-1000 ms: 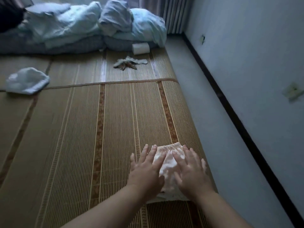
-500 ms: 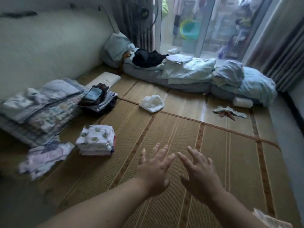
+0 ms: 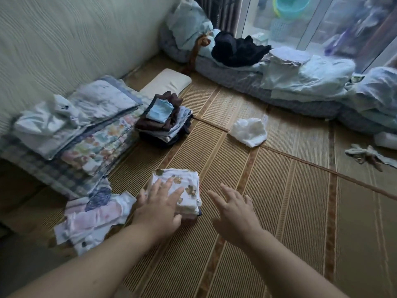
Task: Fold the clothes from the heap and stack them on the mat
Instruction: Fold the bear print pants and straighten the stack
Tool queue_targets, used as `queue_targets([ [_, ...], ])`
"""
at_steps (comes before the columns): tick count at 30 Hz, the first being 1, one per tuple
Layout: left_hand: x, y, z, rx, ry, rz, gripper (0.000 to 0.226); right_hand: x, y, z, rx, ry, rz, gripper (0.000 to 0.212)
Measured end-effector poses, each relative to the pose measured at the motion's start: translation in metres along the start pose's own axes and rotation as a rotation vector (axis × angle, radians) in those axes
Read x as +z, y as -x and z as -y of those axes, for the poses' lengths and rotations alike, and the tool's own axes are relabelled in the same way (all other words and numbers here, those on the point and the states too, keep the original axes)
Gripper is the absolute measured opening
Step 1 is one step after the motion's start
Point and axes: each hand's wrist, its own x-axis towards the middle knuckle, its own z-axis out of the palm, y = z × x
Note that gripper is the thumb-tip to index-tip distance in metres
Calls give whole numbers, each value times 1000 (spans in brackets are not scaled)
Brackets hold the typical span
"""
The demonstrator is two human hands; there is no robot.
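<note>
Left of the bear-print stack (image 3: pixel 182 186) there's a big pile of folded quilts (image 3: pixel 86 130) against the wall, and just left of the stack sits the loose heap (image 3: pixel 92 218) of pinkish clothes, not folded yet. The left hand (image 3: pixel 159 205) lies flat on top of the stack, fingers straight, gripping nothing. My guess is it's pressing the pile down so it sits neat. Behind the stack is a darker stack (image 3: pixel 165 125) with a blue piece on top. Just right of the stack the right hand (image 3: pixel 236 214) hovers, spread and empty, probably ready to square an edge. Further right and back, a crumpled white garment (image 3: pixel 249 131) lies alone. Everything's on a striped woven straw mat (image 3: pixel 290 201), and rolled bedding (image 3: pixel 300 87) lines the glass door (image 3: pixel 311 22) well behind the stack.
</note>
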Motion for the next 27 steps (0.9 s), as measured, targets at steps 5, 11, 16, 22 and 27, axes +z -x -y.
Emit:
queue_targets([
  [5,48,-64,57,-234,321,92,78,53,-81,14,133,-234,112,80],
  [11,136,-146,116,-394,643,101,91,151,-182,6,367,-931,97,109],
  [16,186,-185,138,-600,1148,79,91,211,-230,-20,568,-1469,185,110],
  [22,213,-184,150,-526,1700,291,42,237,-240,-28,447,-1658,273,94],
  [27,212,-184,148,-480,1802,289,38,236,-240,-26,440,-1739,339,77],
])
